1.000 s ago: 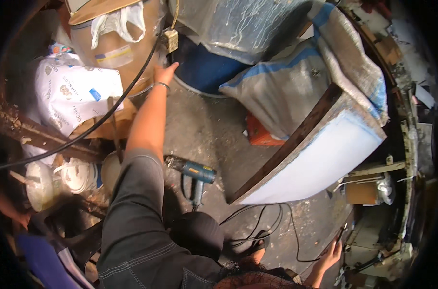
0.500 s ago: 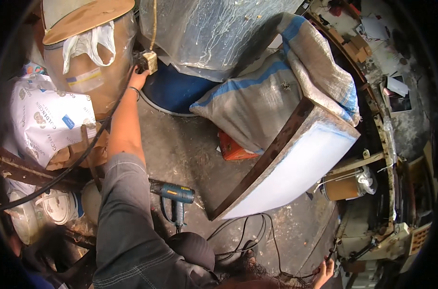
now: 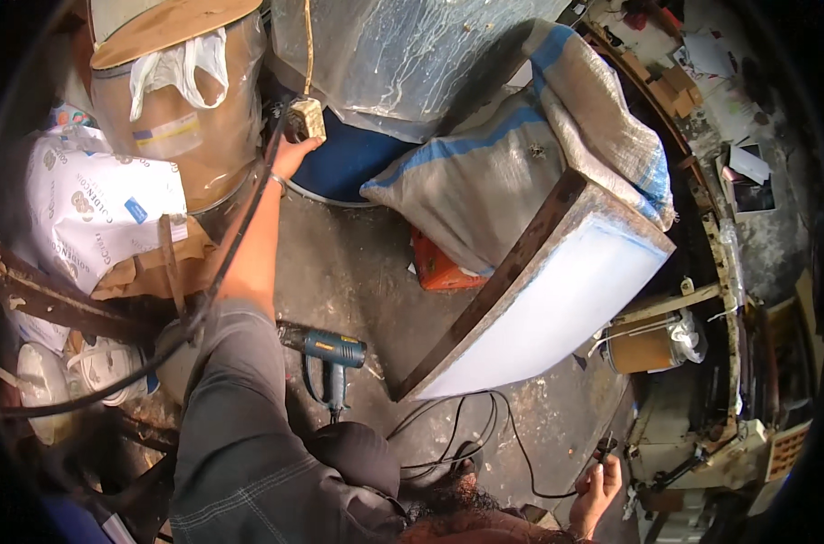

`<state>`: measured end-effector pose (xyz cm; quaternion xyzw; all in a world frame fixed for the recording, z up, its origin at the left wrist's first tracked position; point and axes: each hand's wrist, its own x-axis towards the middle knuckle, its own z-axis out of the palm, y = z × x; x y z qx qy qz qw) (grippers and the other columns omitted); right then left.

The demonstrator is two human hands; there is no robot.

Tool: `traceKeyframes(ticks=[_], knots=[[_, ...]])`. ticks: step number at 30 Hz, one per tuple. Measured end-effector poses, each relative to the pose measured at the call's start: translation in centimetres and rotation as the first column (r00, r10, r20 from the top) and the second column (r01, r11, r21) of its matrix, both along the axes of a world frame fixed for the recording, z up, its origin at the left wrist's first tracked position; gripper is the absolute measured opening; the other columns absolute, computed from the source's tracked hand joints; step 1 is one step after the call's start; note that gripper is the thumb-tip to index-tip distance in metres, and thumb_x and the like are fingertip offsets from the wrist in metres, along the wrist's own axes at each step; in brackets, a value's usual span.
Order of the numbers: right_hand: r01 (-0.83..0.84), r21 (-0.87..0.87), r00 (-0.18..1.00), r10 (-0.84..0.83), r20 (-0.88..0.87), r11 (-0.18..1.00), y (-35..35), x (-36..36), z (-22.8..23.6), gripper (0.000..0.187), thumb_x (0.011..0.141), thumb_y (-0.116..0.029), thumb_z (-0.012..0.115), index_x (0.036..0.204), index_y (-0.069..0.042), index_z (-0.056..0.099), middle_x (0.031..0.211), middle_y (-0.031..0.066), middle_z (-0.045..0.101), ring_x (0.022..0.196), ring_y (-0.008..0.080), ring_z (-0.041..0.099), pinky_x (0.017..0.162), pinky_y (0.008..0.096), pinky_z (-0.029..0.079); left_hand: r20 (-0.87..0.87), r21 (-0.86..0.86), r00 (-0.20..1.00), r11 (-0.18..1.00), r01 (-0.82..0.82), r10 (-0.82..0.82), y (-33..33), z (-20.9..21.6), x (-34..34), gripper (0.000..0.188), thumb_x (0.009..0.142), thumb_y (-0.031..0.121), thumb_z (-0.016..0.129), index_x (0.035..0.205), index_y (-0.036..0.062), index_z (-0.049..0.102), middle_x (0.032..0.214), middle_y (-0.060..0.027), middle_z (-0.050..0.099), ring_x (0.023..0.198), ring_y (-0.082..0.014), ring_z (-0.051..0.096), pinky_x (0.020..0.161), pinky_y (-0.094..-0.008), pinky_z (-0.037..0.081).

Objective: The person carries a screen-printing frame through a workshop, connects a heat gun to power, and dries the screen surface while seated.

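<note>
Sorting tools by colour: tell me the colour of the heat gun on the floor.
Blue body with a dark nozzle, heat gun; head view.

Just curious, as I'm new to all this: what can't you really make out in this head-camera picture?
- Left hand: whether it grips the hanging socket box; fingers hidden behind the box.
- Right hand: the dark object it pinches is too small.
- Heat gun: nozzle hidden by the grey sleeve.

Stained grey concrete floor (image 3: 358, 263), cluttered. Brown drum (image 3: 181, 136) under a plastic bag, upper left. Clear plastic sheeting (image 3: 412, 54) top centre. White printed sack (image 3: 95, 213) left. Cluttered workbench edge (image 3: 702, 163) along right.
</note>
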<state>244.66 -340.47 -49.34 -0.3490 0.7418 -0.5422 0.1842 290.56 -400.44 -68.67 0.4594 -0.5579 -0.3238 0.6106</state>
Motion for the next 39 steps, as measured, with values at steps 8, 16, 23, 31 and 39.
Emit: traceKeyframes(ticks=[8, 16, 23, 31, 39], knots=[[-0.586, 0.100, 0.806, 0.564, 0.180, 0.804, -9.2, 7.1, 0.9, 0.024, 0.084, -0.019, 0.065, 0.094, 0.001, 0.056, 0.076, 0.0062, 0.059, 0.055, 0.0071, 0.048, 0.046, 0.0200, 0.034, -0.558, -0.022, 0.780, 0.945, 0.328, -0.283, 11.9, 1.2, -4.7, 0.045, 0.079, 0.003, 0.068, 0.114, 0.0055, 0.041, 0.104, -0.0049, 0.057, 0.087, -0.0118, 0.059, 0.073, -0.0261, 0.051], [-0.839, -0.082, 0.505, 0.825, 0.254, 0.539, -20.5, 19.7, -2.2, 0.020, 0.090, -0.008, 0.061, 0.107, 0.002, 0.058, 0.080, -0.0029, 0.056, 0.063, 0.0027, 0.045, 0.054, 0.0185, 0.034, -0.820, -0.195, 0.402, 0.860, 0.472, -0.407, 20.8, 5.4, -6.4, 0.041, 0.098, 0.031, 0.039, 0.130, 0.0056, 0.044, 0.126, -0.0079, 0.054, 0.114, -0.0224, 0.052, 0.097, -0.0445, 0.043], [-0.756, -0.281, 0.531, 0.804, 0.266, 0.592, -25.6, 23.5, -3.9, 0.016, 0.082, -0.002, 0.067, 0.093, 0.001, 0.056, 0.076, 0.0019, 0.058, 0.048, 0.0063, 0.049, 0.041, 0.0204, 0.036, -0.866, -0.218, 0.327, 0.873, 0.437, -0.379, 24.4, 8.0, -6.4, 0.032, 0.098, 0.024, 0.045, 0.123, 0.0045, 0.051, 0.122, -0.0091, 0.057, 0.113, -0.0232, 0.054, 0.099, -0.0475, 0.043], [-0.783, -0.214, 0.437, 0.761, 0.481, 0.584, -28.1, 25.0, -3.5, 0.014, 0.090, -0.015, 0.061, 0.084, -0.004, 0.054, 0.071, 0.0047, 0.058, 0.055, 0.0114, 0.056, 0.045, 0.0255, 0.048, -0.836, -0.191, 0.392, 0.872, 0.450, -0.385, 24.9, 8.6, -6.4, 0.039, 0.097, 0.012, 0.046, 0.135, 0.0046, 0.042, 0.127, -0.0068, 0.054, 0.116, -0.0162, 0.054, 0.095, -0.0292, 0.045], [-0.740, -0.147, 0.522, 0.698, 0.490, 0.656, -31.4, 27.0, -4.1, 0.019, 0.088, -0.021, 0.064, 0.079, -0.006, 0.057, 0.067, 0.0043, 0.060, 0.052, 0.0110, 0.056, 0.047, 0.0242, 0.045, -0.747, -0.158, 0.523, 0.874, 0.459, -0.410, 24.2, 8.5, -6.9, 0.044, 0.096, 0.010, 0.049, 0.138, 0.0061, 0.037, 0.121, -0.0019, 0.054, 0.097, -0.0074, 0.053, 0.083, -0.0234, 0.044]])
